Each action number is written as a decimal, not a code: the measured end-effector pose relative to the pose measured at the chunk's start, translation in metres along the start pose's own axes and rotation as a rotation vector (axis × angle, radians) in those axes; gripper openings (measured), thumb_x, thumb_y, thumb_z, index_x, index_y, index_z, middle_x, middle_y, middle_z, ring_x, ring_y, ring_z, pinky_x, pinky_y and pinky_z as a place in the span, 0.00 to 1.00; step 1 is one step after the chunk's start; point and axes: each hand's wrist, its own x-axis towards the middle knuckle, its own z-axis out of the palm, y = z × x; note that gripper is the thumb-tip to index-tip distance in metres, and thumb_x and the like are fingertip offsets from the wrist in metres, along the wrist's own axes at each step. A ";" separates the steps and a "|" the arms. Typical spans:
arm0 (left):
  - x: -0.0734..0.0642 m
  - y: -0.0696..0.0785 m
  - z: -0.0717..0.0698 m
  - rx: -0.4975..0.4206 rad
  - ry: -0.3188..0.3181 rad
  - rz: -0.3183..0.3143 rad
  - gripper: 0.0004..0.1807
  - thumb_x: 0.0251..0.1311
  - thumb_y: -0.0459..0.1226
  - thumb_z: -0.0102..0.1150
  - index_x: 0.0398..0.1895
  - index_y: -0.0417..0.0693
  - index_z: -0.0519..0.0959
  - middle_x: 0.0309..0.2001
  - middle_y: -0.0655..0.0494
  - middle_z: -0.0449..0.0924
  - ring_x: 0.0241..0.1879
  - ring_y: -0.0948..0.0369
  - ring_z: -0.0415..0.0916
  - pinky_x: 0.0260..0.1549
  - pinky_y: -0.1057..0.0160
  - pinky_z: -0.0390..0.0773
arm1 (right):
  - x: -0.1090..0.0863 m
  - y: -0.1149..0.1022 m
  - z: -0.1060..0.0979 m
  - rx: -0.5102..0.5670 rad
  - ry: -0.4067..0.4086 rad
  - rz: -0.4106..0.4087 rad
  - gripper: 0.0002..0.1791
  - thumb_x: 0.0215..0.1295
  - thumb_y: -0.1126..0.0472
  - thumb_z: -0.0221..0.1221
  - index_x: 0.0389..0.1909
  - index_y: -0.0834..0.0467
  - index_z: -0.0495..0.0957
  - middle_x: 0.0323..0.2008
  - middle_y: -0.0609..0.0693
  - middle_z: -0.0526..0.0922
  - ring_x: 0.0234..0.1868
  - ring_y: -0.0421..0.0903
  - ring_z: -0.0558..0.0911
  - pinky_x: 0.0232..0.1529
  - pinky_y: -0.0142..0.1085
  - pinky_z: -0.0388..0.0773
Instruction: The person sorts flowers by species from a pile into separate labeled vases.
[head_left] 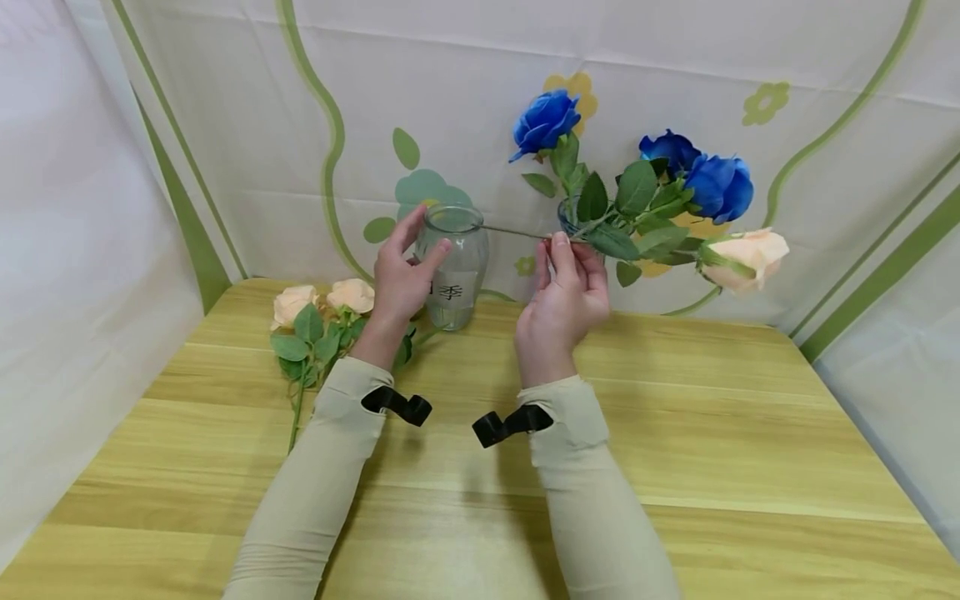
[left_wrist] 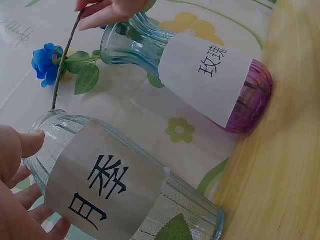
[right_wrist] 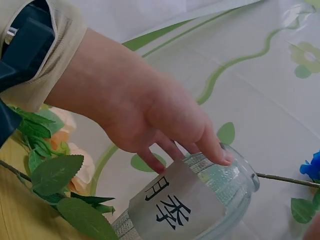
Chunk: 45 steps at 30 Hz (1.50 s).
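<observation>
My left hand (head_left: 402, 279) holds a clear glass vase (head_left: 461, 267) near its neck, thumb and fingers on opposite sides. The vase stands upright at the table's back and bears a paper label with black characters. My right hand (head_left: 558, 312) pinches the thin stem of a peach rose (head_left: 750, 258) between thumb and fingers. That rose lies nearly level, its bloom to the right and its stem end at the clear vase's mouth. Behind my right hand is a blue glass vase (left_wrist: 130, 42) with a purple base and white label. Blue roses (head_left: 545, 123) rise around its mouth.
Several peach roses (head_left: 351, 296) with green leaves lie on the left of the wooden table (head_left: 450, 517), beside my left forearm. A white patterned curtain (head_left: 247, 125) hangs close behind the vases.
</observation>
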 end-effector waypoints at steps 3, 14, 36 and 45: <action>0.000 0.000 0.000 -0.001 0.000 -0.001 0.36 0.73 0.45 0.66 0.82 0.62 0.66 0.81 0.61 0.66 0.82 0.58 0.59 0.78 0.47 0.67 | -0.001 0.007 0.008 -0.029 -0.026 -0.021 0.08 0.64 0.73 0.71 0.35 0.63 0.81 0.35 0.57 0.86 0.38 0.49 0.90 0.51 0.42 0.91; 0.001 -0.002 -0.001 0.009 0.010 0.000 0.36 0.73 0.46 0.66 0.81 0.63 0.66 0.80 0.61 0.68 0.81 0.59 0.60 0.77 0.48 0.69 | 0.000 0.030 0.027 -0.114 -0.084 -0.024 0.08 0.62 0.74 0.72 0.34 0.61 0.82 0.32 0.55 0.88 0.36 0.47 0.89 0.48 0.43 0.92; 0.000 -0.003 0.006 0.007 0.019 0.016 0.36 0.73 0.46 0.67 0.81 0.61 0.66 0.80 0.61 0.67 0.81 0.59 0.61 0.76 0.47 0.69 | 0.011 0.051 0.032 -0.432 -0.169 -0.009 0.06 0.65 0.69 0.72 0.37 0.59 0.84 0.35 0.50 0.86 0.38 0.44 0.87 0.50 0.38 0.89; 0.000 -0.002 0.005 0.012 0.015 0.021 0.37 0.73 0.46 0.67 0.82 0.61 0.66 0.81 0.61 0.66 0.82 0.59 0.60 0.77 0.47 0.68 | 0.013 0.055 0.037 -0.730 -0.190 -0.012 0.11 0.66 0.59 0.73 0.47 0.59 0.91 0.42 0.48 0.90 0.43 0.42 0.85 0.46 0.32 0.84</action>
